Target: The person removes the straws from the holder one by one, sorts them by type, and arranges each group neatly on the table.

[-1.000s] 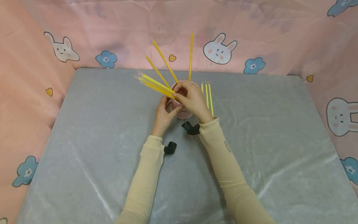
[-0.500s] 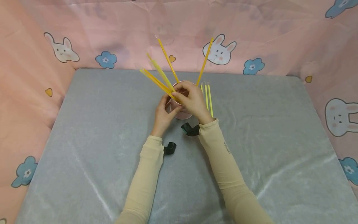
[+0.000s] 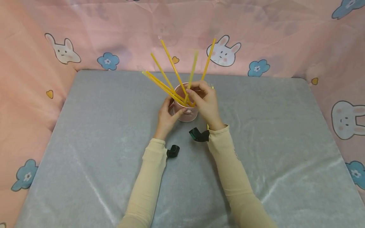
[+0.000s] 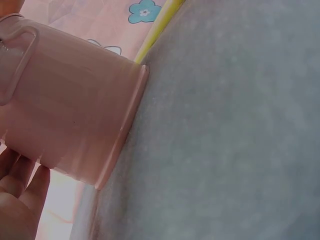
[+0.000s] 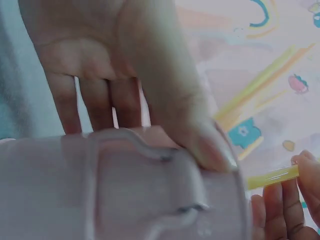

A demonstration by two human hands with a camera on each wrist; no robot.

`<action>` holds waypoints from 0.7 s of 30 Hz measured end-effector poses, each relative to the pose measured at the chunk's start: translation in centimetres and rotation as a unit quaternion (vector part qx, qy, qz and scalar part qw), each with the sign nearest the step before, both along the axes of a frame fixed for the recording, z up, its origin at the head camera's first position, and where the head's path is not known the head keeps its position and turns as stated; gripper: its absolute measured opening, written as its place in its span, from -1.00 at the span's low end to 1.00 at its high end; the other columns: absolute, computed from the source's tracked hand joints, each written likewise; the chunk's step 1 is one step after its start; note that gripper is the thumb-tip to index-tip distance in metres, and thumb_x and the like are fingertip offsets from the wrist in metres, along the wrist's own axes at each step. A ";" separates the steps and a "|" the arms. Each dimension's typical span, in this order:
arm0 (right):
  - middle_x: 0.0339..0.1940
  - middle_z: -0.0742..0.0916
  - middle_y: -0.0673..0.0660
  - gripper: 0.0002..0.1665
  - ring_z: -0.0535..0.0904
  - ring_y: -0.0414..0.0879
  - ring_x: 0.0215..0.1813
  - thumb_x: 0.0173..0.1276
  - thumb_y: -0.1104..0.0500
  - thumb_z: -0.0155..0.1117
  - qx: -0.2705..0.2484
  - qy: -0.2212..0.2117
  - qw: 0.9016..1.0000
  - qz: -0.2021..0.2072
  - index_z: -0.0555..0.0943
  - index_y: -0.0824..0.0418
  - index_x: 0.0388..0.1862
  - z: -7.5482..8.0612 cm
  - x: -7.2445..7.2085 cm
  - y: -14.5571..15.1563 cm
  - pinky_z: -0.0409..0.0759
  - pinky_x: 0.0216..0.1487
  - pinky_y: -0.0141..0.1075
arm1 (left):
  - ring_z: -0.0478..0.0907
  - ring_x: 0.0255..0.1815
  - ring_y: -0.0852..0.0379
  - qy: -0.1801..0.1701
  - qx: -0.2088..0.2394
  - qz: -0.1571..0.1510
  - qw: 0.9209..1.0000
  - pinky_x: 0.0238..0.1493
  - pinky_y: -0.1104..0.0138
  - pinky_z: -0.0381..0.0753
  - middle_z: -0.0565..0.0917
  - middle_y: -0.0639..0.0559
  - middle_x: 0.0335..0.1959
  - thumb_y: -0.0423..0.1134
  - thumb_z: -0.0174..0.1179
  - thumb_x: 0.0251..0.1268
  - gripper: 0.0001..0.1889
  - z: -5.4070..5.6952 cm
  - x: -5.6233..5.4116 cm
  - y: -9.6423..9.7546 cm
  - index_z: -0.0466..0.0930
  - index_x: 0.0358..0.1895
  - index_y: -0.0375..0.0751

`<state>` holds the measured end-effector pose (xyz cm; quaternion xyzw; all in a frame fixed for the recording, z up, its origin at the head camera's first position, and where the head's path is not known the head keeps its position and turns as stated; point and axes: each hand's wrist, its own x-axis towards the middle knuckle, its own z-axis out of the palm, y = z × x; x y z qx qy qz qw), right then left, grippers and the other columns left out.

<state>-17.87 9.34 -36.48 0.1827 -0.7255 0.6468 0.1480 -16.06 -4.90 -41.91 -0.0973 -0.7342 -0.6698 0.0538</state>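
Note:
A pink cup (image 3: 186,115) with a thin handle stands on the grey table. My left hand (image 3: 166,118) holds it, fingers along its left side and thumb on the front near the rim. At the cup's right rim, my right hand (image 3: 207,103) pinches a pale yellow straw (image 3: 194,68), blurred and nearly upright, its lower part inside the cup. The right wrist view shows the pinched straw (image 5: 272,177) between thumb and fingers. Several orange-yellow straws (image 3: 161,84) lean in the cup, most to the left and one to the right.
Pale yellow straws (image 3: 212,87) lie on the table (image 3: 271,142) right of the cup, mostly hidden behind my right hand. A pink printed cloth (image 3: 122,28) hangs at the table's back and sides. Each wrist carries a black camera (image 3: 173,151).
My right hand has moved right, and the pale straw has swung from the left to nearly upright. The right-hand orange-yellow straw now leans further right. My left hand stays on the cup.

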 end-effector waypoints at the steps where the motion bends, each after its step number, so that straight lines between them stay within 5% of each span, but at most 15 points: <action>1: -0.26 0.63 0.23 -0.86 0.53 0.04 -0.37 0.29 0.43 0.20 -0.010 0.004 1.000 -0.001 0.56 0.55 -0.22 0.1 0.1 0.1 0.54 -0.37 -0.28 | 0.33 0.29 -0.06 0.000 -0.001 0.001 1.000 0.34 0.23 0.28 0.42 -0.29 0.22 -0.41 0.31 0.14 -0.38 -0.1 0.0 0.0 0.28 0.27 -0.43; 3: -0.26 0.63 0.24 -0.88 0.55 0.03 -0.33 0.28 0.45 0.21 -0.025 0.011 1.000 -0.009 0.56 0.55 -0.25 0.3 0.3 0.4 0.56 -0.33 -0.29 | 0.32 0.29 -0.06 0.000 -0.002 0.001 1.000 0.34 0.23 0.28 0.42 -0.30 0.22 -0.41 0.32 0.14 -0.37 -0.2 0.0 0.0 0.28 0.28 -0.43; 9: -0.26 0.63 0.35 -0.93 0.59 -0.06 -0.19 0.24 0.52 0.20 -0.070 0.026 0.997 -0.028 0.56 0.56 -0.30 0.9 1.3 1.4 0.56 -0.14 -0.29 | 0.30 0.30 -0.16 -0.010 -0.013 -0.001 1.000 0.35 0.10 0.25 0.39 -0.37 0.23 -0.43 0.28 0.17 -0.39 2.0 1.1 0.0 0.26 0.27 -0.51; 16: -0.23 0.66 0.31 -0.84 0.60 0.18 -0.12 0.25 0.50 0.20 -0.084 0.020 0.996 -0.030 0.53 0.62 -0.22 1.5 2.3 2.8 0.59 -0.04 -0.24 | 0.28 0.32 -0.14 -0.016 -0.014 -0.001 1.000 0.36 0.12 0.24 0.37 -0.35 0.26 -0.42 0.28 0.17 -0.35 2.1 1.1 0.0 0.22 0.31 -0.47; 21: -0.22 0.70 0.20 -0.85 0.61 0.14 -0.10 0.25 0.49 0.21 -0.084 0.010 0.996 -0.031 0.58 0.56 -0.20 1.7 2.5 3.4 0.59 -0.02 -0.23 | 0.29 0.31 -0.15 -0.016 -0.014 -0.002 1.000 0.36 0.13 0.24 0.38 -0.35 0.24 -0.43 0.28 0.17 -0.37 2.0 1.0 0.0 0.24 0.30 -0.49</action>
